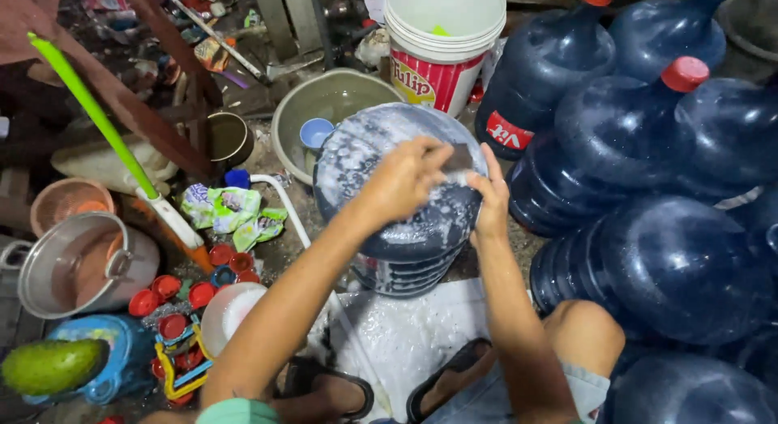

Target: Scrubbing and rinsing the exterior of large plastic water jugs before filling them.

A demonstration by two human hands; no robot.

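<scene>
1. Upturned blue water jug dead centre, standing between the sandalled feet, soapy base facing up at the camera, long axis running near vertical.
2. Left hand up on that sudsy base, fingers curled shut around a dark scrubbing pad, or so it seems; blurred, so hard to be sure of the pad's kind.
3. Right hand pressed flat against the jug's right rim, fingers loosely spread and gripping nothing, just bracing the wall.
4. Key relation: pad sitting at the far right edge of the base, just beside the right hand's fingertips, with the broad foamy surface stretching away to the left and toward the body.
5. Left hand the nearer one to the pad, plainly; right hand touching only the jug.
6. Round about: white bucket behind, grey basin to the left, stacked blue jugs on the right, red caps scattered low left.
</scene>
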